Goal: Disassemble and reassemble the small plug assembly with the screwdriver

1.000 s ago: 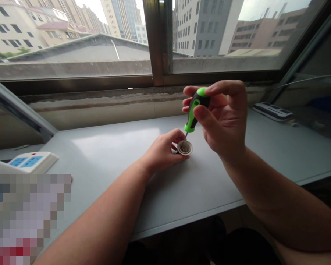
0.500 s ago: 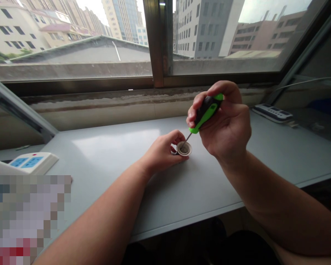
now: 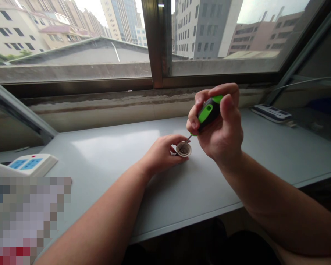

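Note:
A small round, pale cup-shaped part (image 3: 184,150) with a ringed opening rests at the middle of the grey table. My left hand (image 3: 167,149) is closed round its left side, the index finger over the far rim and the thumb near the front. In my right hand (image 3: 217,117) is a green and black screwdriver (image 3: 209,110), its handle wrapped by the fingers. The thin shaft slants down to the left into the opening; its tip is hard to see inside.
A white power strip (image 3: 34,164) with blue sockets lies at the left, beside a pixelated area. At the back right is a flat grey-white device (image 3: 271,113). The grey table (image 3: 113,158) runs below a window (image 3: 158,44).
My right hand has turned the screwdriver handle, and its green patch faces another way. The thumb is now raised along the handle. My left hand stays on the round part.

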### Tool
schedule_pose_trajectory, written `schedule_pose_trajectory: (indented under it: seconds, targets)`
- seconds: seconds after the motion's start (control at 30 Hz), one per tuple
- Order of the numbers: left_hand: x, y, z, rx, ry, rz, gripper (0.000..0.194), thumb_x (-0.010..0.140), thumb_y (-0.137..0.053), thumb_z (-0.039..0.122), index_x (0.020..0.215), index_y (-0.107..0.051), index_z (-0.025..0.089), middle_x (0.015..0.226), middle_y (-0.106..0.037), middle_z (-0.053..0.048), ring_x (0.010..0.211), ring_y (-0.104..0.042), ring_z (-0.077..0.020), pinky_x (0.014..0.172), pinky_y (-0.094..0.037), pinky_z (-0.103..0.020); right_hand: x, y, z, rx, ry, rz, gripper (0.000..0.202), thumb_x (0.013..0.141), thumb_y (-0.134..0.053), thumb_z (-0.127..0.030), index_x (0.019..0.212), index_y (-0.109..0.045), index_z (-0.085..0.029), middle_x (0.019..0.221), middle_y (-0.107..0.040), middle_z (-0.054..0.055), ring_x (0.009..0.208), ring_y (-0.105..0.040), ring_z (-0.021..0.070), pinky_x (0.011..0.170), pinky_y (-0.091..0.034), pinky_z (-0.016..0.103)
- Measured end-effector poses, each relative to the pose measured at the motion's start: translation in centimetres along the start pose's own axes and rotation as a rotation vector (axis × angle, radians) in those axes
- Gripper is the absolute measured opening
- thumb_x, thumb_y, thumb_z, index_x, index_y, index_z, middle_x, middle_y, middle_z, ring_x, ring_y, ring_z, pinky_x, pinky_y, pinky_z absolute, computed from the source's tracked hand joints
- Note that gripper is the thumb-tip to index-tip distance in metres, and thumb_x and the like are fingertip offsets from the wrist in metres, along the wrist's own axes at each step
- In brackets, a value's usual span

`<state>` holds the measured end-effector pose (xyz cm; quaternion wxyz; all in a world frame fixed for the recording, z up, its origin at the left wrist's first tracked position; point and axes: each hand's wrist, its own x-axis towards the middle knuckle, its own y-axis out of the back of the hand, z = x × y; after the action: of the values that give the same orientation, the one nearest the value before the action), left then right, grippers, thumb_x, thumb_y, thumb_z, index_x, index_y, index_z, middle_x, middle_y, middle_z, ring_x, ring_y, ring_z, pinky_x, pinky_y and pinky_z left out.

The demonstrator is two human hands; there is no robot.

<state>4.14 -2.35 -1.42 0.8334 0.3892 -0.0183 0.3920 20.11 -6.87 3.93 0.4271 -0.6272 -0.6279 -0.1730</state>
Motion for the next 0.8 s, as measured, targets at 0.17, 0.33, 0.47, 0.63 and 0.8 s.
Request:
schedule_pose_trajectory:
  seconds: [0.17, 0.33, 0.47, 0.63, 0.8]
  targets:
    - [0.0, 0.11, 0.34, 0.016, -0.02, -0.007, 0.031, 0.076, -0.078, 0.018, 0.107, -0.073, 0.021, 0.098, -0.075, -0.001, 0.087, -0.069, -0.0172, 0.075, -0.056, -0.028, 0.23, 0.11, 0.35, -0.114, -0.008, -0.045, 0.034, 0.094, -0.065, -0.059, 0.115, -0.059, -0.034, 0.088, -0.059, -0.002, 0.066, -0.06, 0.0116, 0.057, -0.052, 0.028]
    - [-0.02, 0.03, 0.34, -0.002, -0.015, -0.01, 0.031, 0.075, -0.082, 0.022, 0.104, -0.071, 0.021, 0.099, -0.075, 0.0, 0.087, -0.068, -0.0177, 0.078, -0.056, -0.03, 0.15, -0.23, 0.3, -0.051, -0.033, -0.017, 0.04, 0.1, -0.046, -0.068, 0.123, -0.055, -0.036, 0.077, -0.054, -0.004, 0.053, -0.049, 0.0114, 0.046, -0.044, 0.027]
    - [0.0, 0.09, 0.52, 0.029, -0.004, -0.001, 0.029, 0.075, -0.081, 0.022, 0.103, -0.071, 0.022, 0.096, -0.075, 0.001, 0.085, -0.067, -0.0178, 0.078, -0.055, -0.031, -0.24, -0.27, 0.26, -0.174, -0.014, -0.034, 0.036, 0.093, -0.063, -0.065, 0.115, -0.055, -0.038, 0.095, -0.059, -0.001, 0.065, -0.057, 0.0126, 0.052, -0.049, 0.027]
    - [0.06, 0.14, 0.85, 0.056, -0.022, -0.011, 0.031, 0.076, -0.079, 0.021, 0.105, -0.071, 0.023, 0.099, -0.075, 0.0, 0.089, -0.068, -0.0187, 0.083, -0.056, -0.032, 0.05, -0.11, 0.3, -0.135, -0.028, -0.059, 0.044, 0.101, -0.043, -0.068, 0.122, -0.058, -0.033, 0.086, -0.059, 0.001, 0.065, -0.058, 0.0152, 0.052, -0.051, 0.03]
    - [0.03, -0.35, 0.52, -0.001, -0.012, -0.018, 0.029, 0.078, -0.078, 0.022, 0.106, -0.07, 0.02, 0.101, -0.074, -0.003, 0.092, -0.069, -0.0203, 0.09, -0.059, -0.036, 0.27, 0.29, 0.67, -0.091, 0.019, -0.025, 0.03, 0.099, -0.052, -0.065, 0.106, -0.058, -0.036, 0.091, -0.058, 0.001, 0.067, -0.055, 0.0148, 0.045, -0.041, 0.026]
